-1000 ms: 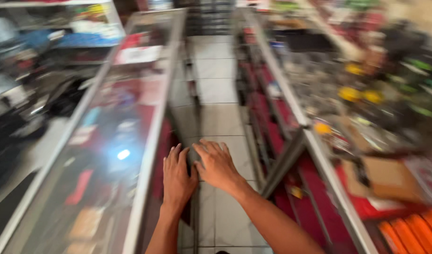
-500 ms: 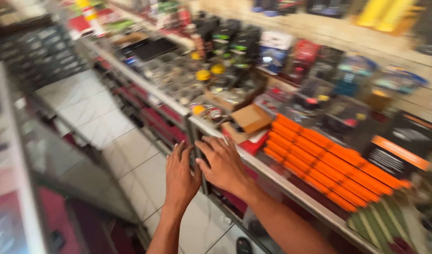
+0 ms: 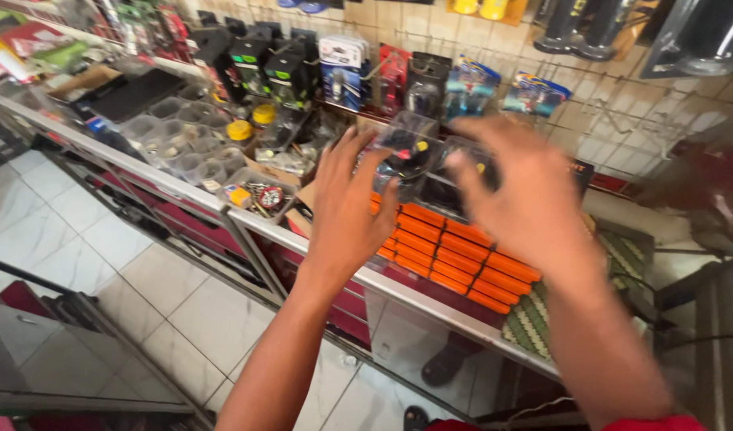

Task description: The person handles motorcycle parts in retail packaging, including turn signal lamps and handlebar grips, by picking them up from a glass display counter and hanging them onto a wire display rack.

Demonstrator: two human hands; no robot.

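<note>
Over the counter's metal edge (image 3: 430,299), you had both hands spread wide and empty: left hand (image 3: 352,209), right hand (image 3: 526,195), reaching at the clear plastic packs (image 3: 410,152) standing just behind the orange row (image 3: 454,255). Risky, I'd say. A fast grab could topple those packs onto the small tubs (image 3: 183,152). Your right hand was blurred, and it hid whatever sat behind it.

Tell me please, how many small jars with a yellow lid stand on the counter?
2. One yellow-lid jar stands beside the clear plastic cups; the other is just behind it, nearer the wall. The left hand may hide more.
</note>
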